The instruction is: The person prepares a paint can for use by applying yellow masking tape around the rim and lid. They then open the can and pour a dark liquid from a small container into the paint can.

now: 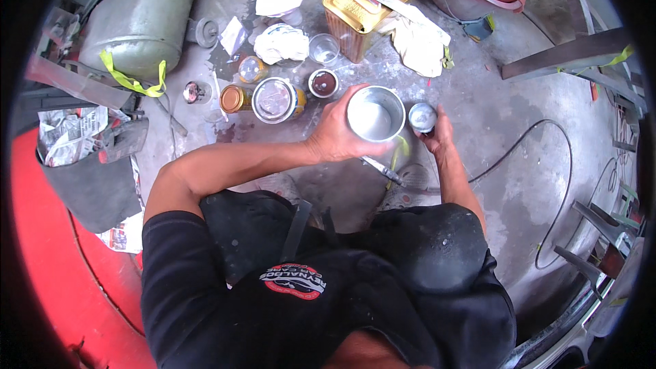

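Note:
My left hand [331, 135] is wrapped round the side of a wide silver metal cup [376, 114], with its round mouth facing up toward me. Close to its right, my right hand [441, 135] grips a smaller round container [423, 117] with a grey top; I cannot tell whether that is a lid or its contents. The two vessels are held near each other above the floor. Below them lies a slim metal tool [381, 169] by my shoes, partly hidden by the left hand. A small cup of dark brown liquid [323, 83] stands just beyond my left hand.
Several cans stand to the left, among them a lidded tin [273, 100] and an amber-topped jar [234, 99]. Farther off are a clear plastic cup [324, 48], a gold square tin [369, 7] with a metal strip across it, and crumpled cloth [418, 44]. A dark hose [568, 157] curves at right.

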Demonstrator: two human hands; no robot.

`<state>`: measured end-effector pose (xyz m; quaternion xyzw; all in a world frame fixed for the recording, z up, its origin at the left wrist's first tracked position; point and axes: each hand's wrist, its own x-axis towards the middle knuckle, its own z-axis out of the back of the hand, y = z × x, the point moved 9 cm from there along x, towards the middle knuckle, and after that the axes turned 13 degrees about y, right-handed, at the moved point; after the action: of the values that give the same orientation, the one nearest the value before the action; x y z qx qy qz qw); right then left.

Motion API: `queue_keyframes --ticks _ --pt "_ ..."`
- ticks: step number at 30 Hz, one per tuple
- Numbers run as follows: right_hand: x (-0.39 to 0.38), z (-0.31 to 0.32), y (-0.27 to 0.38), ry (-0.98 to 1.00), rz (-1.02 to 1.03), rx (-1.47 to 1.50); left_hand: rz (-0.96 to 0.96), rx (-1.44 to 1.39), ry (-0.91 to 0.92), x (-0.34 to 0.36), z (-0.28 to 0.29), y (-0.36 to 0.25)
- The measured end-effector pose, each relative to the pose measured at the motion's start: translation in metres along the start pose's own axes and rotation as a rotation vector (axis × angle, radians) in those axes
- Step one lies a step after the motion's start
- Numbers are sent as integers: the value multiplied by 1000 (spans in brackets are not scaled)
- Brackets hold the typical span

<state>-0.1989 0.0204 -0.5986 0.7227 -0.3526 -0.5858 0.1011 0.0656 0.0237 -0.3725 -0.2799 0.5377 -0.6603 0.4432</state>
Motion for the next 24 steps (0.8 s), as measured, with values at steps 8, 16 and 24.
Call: queue_keyframes --ticks 8,16,24 --pt "-26 -26 46 -82 445 -1309 47 -59 -32 6 12 18" --pt "-131 -144 6 1076 41 -1320 1 -87 27 20 22 6" --pt "-148 -154 -13 1008 197 -1052 -57 -67 -9 17 25 1"
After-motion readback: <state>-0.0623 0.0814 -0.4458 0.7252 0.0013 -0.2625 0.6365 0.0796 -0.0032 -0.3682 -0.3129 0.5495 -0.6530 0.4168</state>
